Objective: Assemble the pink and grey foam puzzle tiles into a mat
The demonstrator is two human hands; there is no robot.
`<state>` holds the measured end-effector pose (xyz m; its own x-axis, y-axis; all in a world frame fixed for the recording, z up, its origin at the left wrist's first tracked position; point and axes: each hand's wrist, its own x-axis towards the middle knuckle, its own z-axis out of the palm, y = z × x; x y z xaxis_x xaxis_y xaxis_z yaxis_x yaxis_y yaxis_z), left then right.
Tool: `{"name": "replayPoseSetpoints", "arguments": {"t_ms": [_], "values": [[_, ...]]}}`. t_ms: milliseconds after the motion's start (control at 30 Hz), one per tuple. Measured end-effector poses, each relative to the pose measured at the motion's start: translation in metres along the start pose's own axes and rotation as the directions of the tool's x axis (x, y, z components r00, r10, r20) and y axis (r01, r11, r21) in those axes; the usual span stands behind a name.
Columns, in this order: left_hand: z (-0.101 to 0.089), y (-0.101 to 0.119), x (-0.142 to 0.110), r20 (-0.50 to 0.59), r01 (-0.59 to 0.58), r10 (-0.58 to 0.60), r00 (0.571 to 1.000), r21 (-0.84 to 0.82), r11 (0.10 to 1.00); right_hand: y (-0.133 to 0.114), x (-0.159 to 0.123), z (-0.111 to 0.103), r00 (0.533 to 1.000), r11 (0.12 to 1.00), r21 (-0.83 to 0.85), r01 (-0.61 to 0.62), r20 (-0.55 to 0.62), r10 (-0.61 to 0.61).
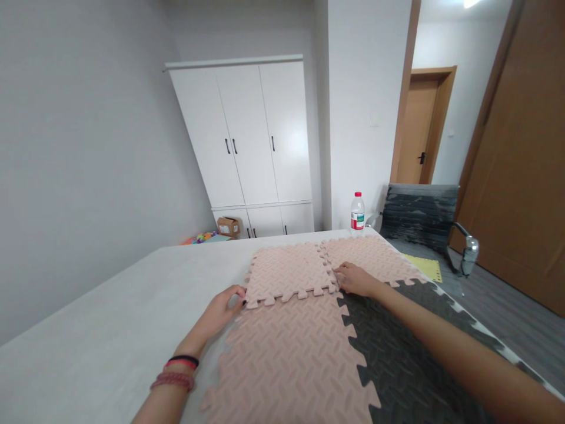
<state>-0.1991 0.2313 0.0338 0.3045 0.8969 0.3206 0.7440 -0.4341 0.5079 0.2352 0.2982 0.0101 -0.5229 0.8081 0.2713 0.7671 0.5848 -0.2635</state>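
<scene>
Interlocking foam mat tiles lie on a white table (110,318). A pink tile (286,272) sits at the far middle, with a second pink tile (371,256) to its right. A larger-looking near pink tile (291,359) joins a dark grey tile (397,359) on its right. My left hand (223,309) pinches the front left corner of the far pink tile, fingers closed on its edge. My right hand (355,278) presses on the seam where the far pink tiles and the grey tile meet, fingers curled down.
A water bottle (357,212) stands at the table's far edge. A grey office chair (424,221) with a yellow sheet (426,266) on its seat is at the right. A white wardrobe (251,135), a cardboard box (228,226) and wooden doors stand behind.
</scene>
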Motion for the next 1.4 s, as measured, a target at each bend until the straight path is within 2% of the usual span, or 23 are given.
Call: {"name": "replayPoseSetpoints", "arguments": {"t_ms": [100,200,333,500,600,733,867,1067,1400], "values": [[0.0,0.001,-0.003,-0.021,-0.029,0.029,0.999,0.024,0.999,-0.005,0.019,0.015,1.0,1.0,-0.002,0.002,0.013,-0.002],[0.0,-0.004,-0.003,-0.064,-0.034,0.037,0.997,0.044,0.998,-0.005,0.026,0.018,1.0,1.0,0.013,0.012,-0.011,-0.012],[0.003,-0.009,-0.001,-0.107,-0.026,0.03,0.994,0.034,0.999,-0.009,0.02,0.006,0.995,0.998,0.044,0.038,-0.099,-0.033],[0.014,0.004,-0.001,-0.095,-0.048,0.047,0.994,-0.01,0.999,-0.01,0.0,-0.006,0.986,0.998,0.047,0.042,-0.164,-0.034],[0.02,0.011,-0.001,-0.039,-0.04,0.039,0.998,-0.012,0.999,-0.004,-0.008,0.001,0.993,0.998,0.059,0.028,-0.116,-0.021],[0.025,0.01,-0.002,0.008,-0.015,0.015,1.0,0.016,1.0,0.002,-0.012,0.014,0.998,0.996,0.09,0.024,-0.056,-0.019],[0.025,0.006,-0.002,0.008,0.008,-0.008,1.0,0.029,1.0,-0.004,-0.016,0.017,0.998,0.996,0.093,0.012,-0.056,-0.006],[0.023,0.004,-0.002,-0.001,0.05,-0.05,0.999,0.058,0.997,-0.017,-0.019,0.015,0.999,1.0,0.005,-0.026,-0.035,0.026],[0.023,0.005,0.0,-0.004,0.076,-0.077,0.997,0.135,0.988,-0.017,-0.019,0.019,0.999,1.0,-0.012,-0.029,-0.015,0.029]]}}
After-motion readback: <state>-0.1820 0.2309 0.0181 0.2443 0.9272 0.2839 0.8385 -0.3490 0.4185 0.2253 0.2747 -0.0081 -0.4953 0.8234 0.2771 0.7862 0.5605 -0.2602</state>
